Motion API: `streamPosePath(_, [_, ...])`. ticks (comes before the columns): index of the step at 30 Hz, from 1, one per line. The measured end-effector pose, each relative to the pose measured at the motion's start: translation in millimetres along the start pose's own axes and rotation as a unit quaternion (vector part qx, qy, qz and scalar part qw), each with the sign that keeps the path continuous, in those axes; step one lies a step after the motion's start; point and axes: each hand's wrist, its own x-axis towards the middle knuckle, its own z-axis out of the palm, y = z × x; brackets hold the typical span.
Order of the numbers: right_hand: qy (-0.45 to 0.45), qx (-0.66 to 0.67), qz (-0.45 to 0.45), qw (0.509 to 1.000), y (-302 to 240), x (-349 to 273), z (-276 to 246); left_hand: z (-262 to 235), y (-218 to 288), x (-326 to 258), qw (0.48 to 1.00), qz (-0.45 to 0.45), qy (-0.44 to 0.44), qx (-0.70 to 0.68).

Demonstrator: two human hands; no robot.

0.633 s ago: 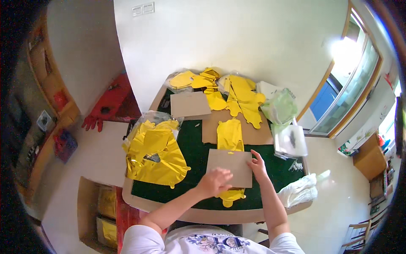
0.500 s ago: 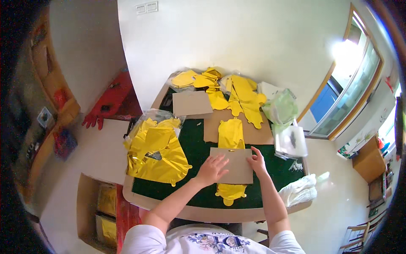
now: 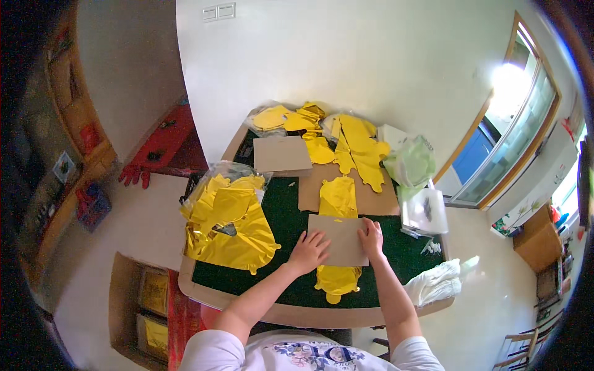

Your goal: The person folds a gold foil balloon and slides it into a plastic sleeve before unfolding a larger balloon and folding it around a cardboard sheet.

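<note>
A flat grey-brown cardboard card (image 3: 344, 244) with a small slot near its top edge lies across a yellow foil balloon (image 3: 337, 193). The foil's two ends show beyond the card, above and below, while its middle is hidden. My left hand (image 3: 309, 252) rests on the card's left side, its fingers spread and lying flat. At the right edge, my right hand (image 3: 372, 238) has its fingers bent around the card near the upper corner. Beneath the far end of the foil is a larger brown cardboard sheet (image 3: 380, 203).
A plastic bag of yellow foil balloons (image 3: 238, 210) lies left. More yellow foil (image 3: 362, 148) and another card (image 3: 281, 154) are at the back. Stacked clear packets (image 3: 424, 211), a green plastic bag (image 3: 409, 162) and white cloth (image 3: 433, 282) line the right. An open box (image 3: 120, 309) stands lower left.
My left hand has slid left and slightly down toward the card's left edge. My right hand's fingers have drawn in at the right edge. The card stays over the foil.
</note>
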Motion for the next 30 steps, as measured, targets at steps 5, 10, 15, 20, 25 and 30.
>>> streamPosePath(5, [0.037,-0.073,-0.047,0.996,-3,-9,7,0,0,-3,1.000,-0.002,0.006,-0.004])
streamPosePath(10, [0.073,-0.131,-0.112,0.982,1,-14,9,-5,4,-3,0.999,0.004,0.034,-0.027])
streamPosePath(15, [0.080,-0.060,-0.082,0.992,-5,-9,1,8,-2,1,0.999,-0.008,0.033,-0.021])
streamPosePath(20, [0.084,0.090,0.031,0.992,-4,-29,-24,5,-3,4,0.999,-0.013,0.026,-0.027])
streamPosePath(25, [0.076,0.057,0.019,0.995,7,-31,-39,-2,1,3,0.999,-0.007,0.044,-0.030])
streamPosePath(30, [0.042,-0.034,-0.094,0.994,3,27,-17,-5,2,2,1.000,-0.017,0.017,-0.011])
